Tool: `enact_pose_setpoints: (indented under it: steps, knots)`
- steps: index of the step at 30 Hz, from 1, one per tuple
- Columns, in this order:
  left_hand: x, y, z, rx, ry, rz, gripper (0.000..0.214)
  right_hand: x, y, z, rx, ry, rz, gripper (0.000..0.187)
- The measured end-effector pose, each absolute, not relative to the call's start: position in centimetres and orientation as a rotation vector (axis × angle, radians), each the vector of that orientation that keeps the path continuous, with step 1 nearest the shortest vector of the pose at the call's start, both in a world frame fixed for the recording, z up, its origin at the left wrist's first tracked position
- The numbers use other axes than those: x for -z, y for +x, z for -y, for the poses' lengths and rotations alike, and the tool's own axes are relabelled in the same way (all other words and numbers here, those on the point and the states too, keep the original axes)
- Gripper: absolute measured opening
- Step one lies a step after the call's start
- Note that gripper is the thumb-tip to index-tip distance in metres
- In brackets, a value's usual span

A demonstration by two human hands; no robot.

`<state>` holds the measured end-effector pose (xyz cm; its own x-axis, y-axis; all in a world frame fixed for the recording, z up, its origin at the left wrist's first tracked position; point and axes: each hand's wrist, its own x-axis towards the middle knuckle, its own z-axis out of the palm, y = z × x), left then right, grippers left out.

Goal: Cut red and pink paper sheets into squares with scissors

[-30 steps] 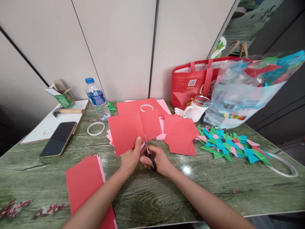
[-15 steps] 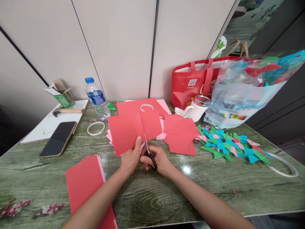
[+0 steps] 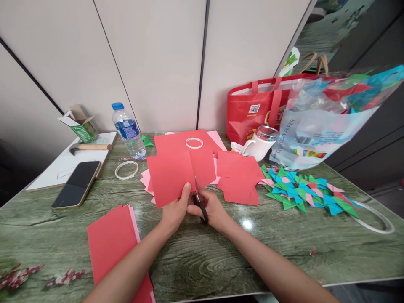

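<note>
My left hand [image 3: 176, 208] grips a sheet of red paper [image 3: 170, 176] near its lower edge, thumb on top and fingers underneath. A pair of scissors [image 3: 201, 208] with black handles is in my right hand [image 3: 214, 208], its blades at the slit running up the sheet. The part right of the slit tilts away from the left part. Beneath and behind lie red paper and pink sheets [image 3: 147, 182], with a white tape ring [image 3: 194, 143] on top. Cut red pieces [image 3: 240, 179] are piled to the right of the held sheet.
A stack of red and pink paper [image 3: 113, 244] lies beside my left forearm. Left are a phone [image 3: 76, 184], a hammer [image 3: 91, 146], a water bottle [image 3: 128, 132] and another tape ring [image 3: 126, 170]. Folded paper pieces [image 3: 306, 189], a white mug [image 3: 260, 145] and bags [image 3: 246, 113] occupy the right.
The held sheet has shifted slightly right and down, uncovering the whole tape ring behind it. The scissor blades have come closer together along the slit.
</note>
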<state>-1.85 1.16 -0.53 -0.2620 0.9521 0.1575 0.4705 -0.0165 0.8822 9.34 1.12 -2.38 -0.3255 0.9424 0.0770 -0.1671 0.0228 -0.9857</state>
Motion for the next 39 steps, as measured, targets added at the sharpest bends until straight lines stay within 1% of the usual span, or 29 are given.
enact_pose_setpoints:
  steps: [5,11,29,39]
  knots:
    - [0.58,-1.85,-1.21,-1.242,1.479,-1.745,0.027,2.2,9.28,-1.06,-1.471,-0.921,1.354,0.04]
    - [0.57,-1.92,-1.24,-1.226,1.475,-1.755,0.026,2.31,9.31,-1.02,-1.514,-0.889,1.331,0.036]
    - [-0.02,-1.72,-1.1,-1.152,1.406,-1.773,0.027,2.81,9.24,-1.0,-1.592,-0.916,1.263,0.031]
    - [0.86,-1.87,-1.13,-1.185,1.447,-1.744,0.028,2.49,9.36,-1.1,-1.56,-0.944,1.26,0.033]
